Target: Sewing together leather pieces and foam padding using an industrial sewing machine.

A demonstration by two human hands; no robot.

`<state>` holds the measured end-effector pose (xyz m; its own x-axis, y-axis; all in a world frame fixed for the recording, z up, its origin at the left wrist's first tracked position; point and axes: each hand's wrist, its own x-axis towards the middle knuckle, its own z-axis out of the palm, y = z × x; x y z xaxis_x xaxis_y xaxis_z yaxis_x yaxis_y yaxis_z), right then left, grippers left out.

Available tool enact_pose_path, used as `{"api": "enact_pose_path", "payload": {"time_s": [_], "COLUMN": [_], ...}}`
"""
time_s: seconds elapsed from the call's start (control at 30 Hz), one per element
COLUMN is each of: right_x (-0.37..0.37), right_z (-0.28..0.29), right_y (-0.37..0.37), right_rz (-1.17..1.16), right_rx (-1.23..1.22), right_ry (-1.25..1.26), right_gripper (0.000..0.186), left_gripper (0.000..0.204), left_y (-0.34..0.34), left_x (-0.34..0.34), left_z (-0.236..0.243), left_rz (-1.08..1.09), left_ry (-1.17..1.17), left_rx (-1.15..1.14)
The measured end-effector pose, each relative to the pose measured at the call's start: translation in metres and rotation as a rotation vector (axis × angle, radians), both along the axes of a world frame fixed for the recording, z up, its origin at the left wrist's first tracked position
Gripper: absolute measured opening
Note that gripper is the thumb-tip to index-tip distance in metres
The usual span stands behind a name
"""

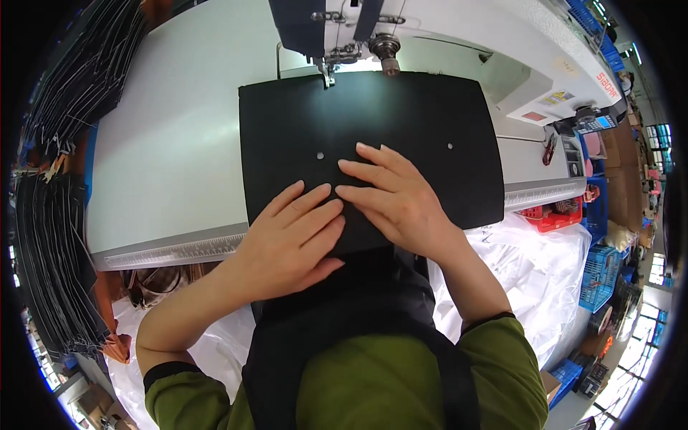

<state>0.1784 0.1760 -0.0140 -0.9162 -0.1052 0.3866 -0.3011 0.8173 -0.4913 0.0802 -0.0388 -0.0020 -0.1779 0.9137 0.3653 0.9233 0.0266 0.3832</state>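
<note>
A black, nearly rectangular panel [423, 107] with two small round holes lies flat on the white sewing table. Its far edge reaches the presser foot [328, 74] of the sewing machine [523, 43]. My left hand [290, 240] rests on the panel's near left part, fingers stretched out and pointing away from me. Flat on the middle of the panel, between the two holes, lies my right hand [398, 197] with its fingers spread. Neither hand grips anything. The panel's near edge merges with my black apron [344, 308], so where it ends is hard to see.
Stacks of black panels [54, 265] stand along the left side. A ruler strip [172, 247] runs along the table's near edge. At the right are small red-handled snips [550, 149], a red basket [555, 215] and a blue crate [600, 276]. White plastic sheeting [530, 287] hangs below the table.
</note>
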Motion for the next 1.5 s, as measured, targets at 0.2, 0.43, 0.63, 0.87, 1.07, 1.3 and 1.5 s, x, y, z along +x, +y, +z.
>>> {"api": "enact_pose_path", "payload": {"time_s": [0.2, 0.43, 0.63, 0.87, 1.07, 1.3, 1.5], "right_x": [0.002, 0.003, 0.007, 0.015, 0.004, -0.012, -0.025], "right_z": [0.0, 0.002, 0.003, 0.013, 0.02, 0.02, 0.02], "right_y": [0.001, -0.001, 0.003, 0.005, 0.012, 0.019, 0.027], "right_rz": [0.018, 0.034, 0.091, 0.211, 0.259, 0.264, 0.252], "right_rx": [-0.028, -0.019, 0.073, 0.206, 0.246, 0.286, 0.294], "right_ry": [-0.025, -0.024, -0.021, -0.001, 0.022, 0.024, 0.015], "right_gripper": [0.027, 0.027, 0.029, 0.029, 0.028, 0.031, 0.033], "left_gripper": [0.019, 0.025, 0.029, 0.033, 0.032, 0.035, 0.037], "left_y": [0.015, 0.01, -0.012, -0.024, -0.02, -0.014, -0.005], "left_x": [0.022, 0.027, 0.03, 0.011, -0.002, -0.022, -0.04], "left_z": [-0.011, -0.012, -0.005, -0.005, 0.0, 0.001, 0.0], "left_rz": [0.115, 0.146, 0.123, 0.079, 0.069, 0.053, 0.043], "left_ry": [0.264, 0.317, 0.144, 0.211, 0.15, 0.074, 0.082], "left_rx": [0.057, 0.017, -0.036, -0.038, -0.049, -0.077, -0.068]}}
